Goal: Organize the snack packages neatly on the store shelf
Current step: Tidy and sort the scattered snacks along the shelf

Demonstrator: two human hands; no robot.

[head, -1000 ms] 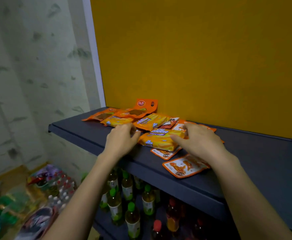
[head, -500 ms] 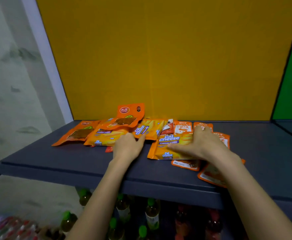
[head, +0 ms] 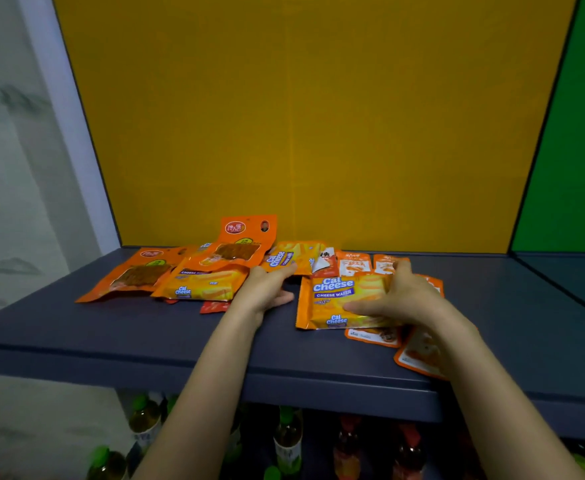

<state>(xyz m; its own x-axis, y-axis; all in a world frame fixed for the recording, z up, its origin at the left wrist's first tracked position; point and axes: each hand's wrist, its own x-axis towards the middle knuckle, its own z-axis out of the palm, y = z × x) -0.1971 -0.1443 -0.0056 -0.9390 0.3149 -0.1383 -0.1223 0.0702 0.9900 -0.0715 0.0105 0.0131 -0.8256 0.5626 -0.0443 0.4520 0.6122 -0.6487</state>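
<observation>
Your right hand (head: 398,296) is on the big Cal Cheese wafer pack (head: 332,299): thumb down on the printed face, the other fingers curled over its far right corner. So you're clamped on the right end and most of the pack sticks out to the left of your palm. It lies flat near the front of the shelf (head: 145,341), lettering facing you, edges pretty much square to the shelf lip, overlapping the small orange sachets (head: 370,336) at its near right. Your left hand (head: 266,289) is the closer one to the skewed Cal Cheese pack (head: 301,258) further back. Its fingers are mostly straight and together, tips touching the pack's near left edge, thumb apart down by the shelf, not gripping anything as far as I can see. That far pack runs diagonally, near-left to far-right, so I'd guess the next bit is swinging it round to match the near one. Mind the sachets underneath, they'll probably slide along.
</observation>
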